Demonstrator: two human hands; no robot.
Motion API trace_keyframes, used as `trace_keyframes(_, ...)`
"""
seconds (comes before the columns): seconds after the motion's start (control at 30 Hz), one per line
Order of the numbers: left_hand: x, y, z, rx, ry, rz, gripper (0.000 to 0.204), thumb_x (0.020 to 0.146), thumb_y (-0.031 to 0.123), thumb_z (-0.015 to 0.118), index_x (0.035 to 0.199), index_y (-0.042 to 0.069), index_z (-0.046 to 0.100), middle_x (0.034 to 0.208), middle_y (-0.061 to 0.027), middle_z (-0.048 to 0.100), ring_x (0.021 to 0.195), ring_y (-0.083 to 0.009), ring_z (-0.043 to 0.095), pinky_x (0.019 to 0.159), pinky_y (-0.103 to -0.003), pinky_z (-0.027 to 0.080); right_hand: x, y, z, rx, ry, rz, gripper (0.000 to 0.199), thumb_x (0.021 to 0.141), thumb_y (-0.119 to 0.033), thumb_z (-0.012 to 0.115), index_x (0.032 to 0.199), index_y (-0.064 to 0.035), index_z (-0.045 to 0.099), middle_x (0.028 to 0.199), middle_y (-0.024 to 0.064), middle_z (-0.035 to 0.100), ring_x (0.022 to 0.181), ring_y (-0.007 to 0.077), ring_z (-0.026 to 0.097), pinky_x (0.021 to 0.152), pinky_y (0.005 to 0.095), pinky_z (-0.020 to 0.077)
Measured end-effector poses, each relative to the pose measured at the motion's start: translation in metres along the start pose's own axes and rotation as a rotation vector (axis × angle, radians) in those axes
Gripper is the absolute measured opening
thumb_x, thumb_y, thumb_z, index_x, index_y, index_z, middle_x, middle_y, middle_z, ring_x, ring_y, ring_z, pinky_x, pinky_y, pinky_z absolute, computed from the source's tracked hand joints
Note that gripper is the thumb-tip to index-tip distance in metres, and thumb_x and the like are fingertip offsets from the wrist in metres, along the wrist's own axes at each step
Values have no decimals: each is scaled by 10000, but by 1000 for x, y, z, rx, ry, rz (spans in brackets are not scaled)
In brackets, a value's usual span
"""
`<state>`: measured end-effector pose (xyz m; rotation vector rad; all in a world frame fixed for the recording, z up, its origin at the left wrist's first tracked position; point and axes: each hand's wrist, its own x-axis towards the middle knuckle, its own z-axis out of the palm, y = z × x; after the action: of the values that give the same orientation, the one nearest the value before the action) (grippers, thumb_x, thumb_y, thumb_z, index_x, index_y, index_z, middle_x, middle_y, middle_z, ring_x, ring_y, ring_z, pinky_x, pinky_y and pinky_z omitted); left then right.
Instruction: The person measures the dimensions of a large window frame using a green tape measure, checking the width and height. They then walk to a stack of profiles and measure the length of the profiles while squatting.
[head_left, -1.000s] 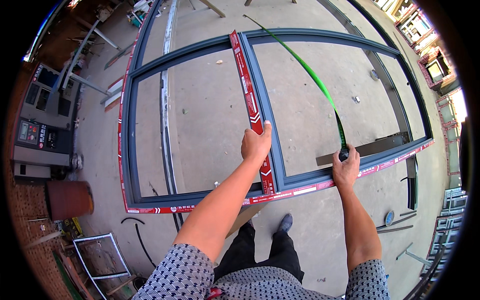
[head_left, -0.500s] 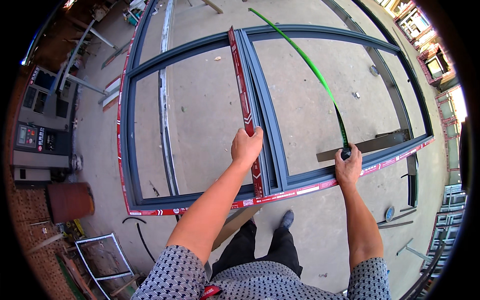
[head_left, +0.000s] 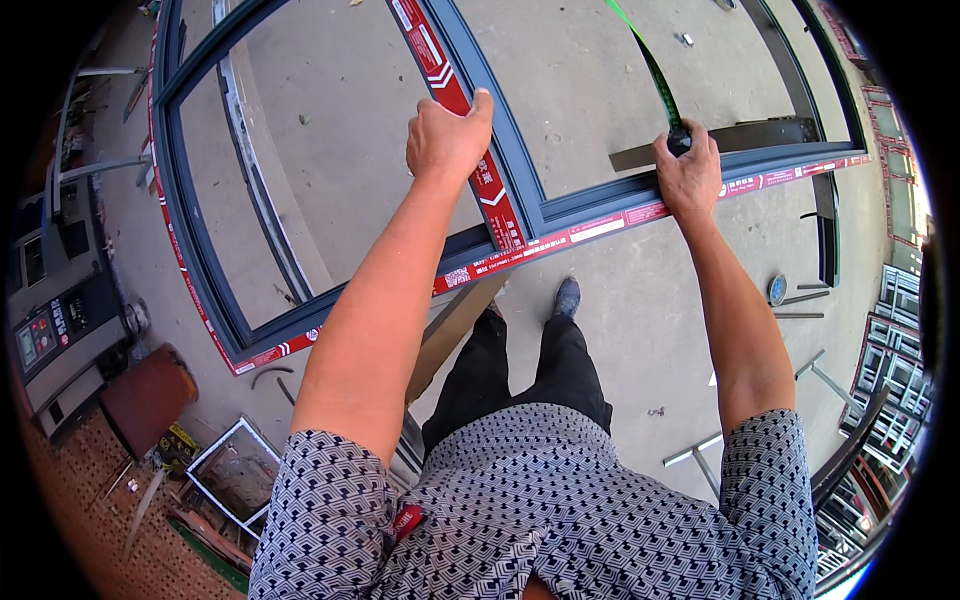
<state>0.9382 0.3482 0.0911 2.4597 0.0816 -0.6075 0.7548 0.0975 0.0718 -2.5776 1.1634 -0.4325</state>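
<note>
A large dark grey window frame point(head_left: 592, 207) with red protective tape along its outer edge lies raised above the floor before me. My left hand point(head_left: 445, 140) is closed round the red-taped upright bar point(head_left: 432, 52) that crosses the frame. Its fingertips are on the far side, partly hidden. In my right hand point(head_left: 690, 178), at the near rail, is a black tape measure point(head_left: 679, 140). The green blade point(head_left: 650, 68) runs out from it over the right opening and leaves the view at the top, so its far end is not seen.
Under the frame's right part is a dark metal beam point(head_left: 730, 142). A round blue-rimmed object point(head_left: 777, 290) and thin strips lie on the floor at right, near stacked frames point(head_left: 890, 340). At left are a machine with a control panel point(head_left: 45, 340) and a reddish-brown bucket point(head_left: 150, 395).
My view has tipped down, so the frame sits higher in it. The red face of the upright bar shows wider, turned toward me. Both hands keep their holds.
</note>
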Motion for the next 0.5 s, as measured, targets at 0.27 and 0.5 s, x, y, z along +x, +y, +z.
trace_keyframes(0.27, -6, -5, 6, -40, 83, 43, 676, 926, 610, 596, 1187, -12, 649, 1119, -177, 712, 1030, -299, 732, 942, -436, 563, -1, -1, -2, -3, 1, 5, 499, 889, -403, 667, 1285, -100, 657, 1184, 160, 674, 1167, 342, 614, 988, 439, 503)
trace_keyframes(0.5, -6, 0, -3, -98, 126, 58, 629, 891, 544, 650, 1100, -49, 647, 1063, -201, 723, 1002, -325, 729, 940, -439, 551, -1, 3, 1, 14, 13, 6, 487, 896, -416, 660, 1287, -127, 663, 1193, 156, 676, 1147, 339, 629, 975, 435, 513)
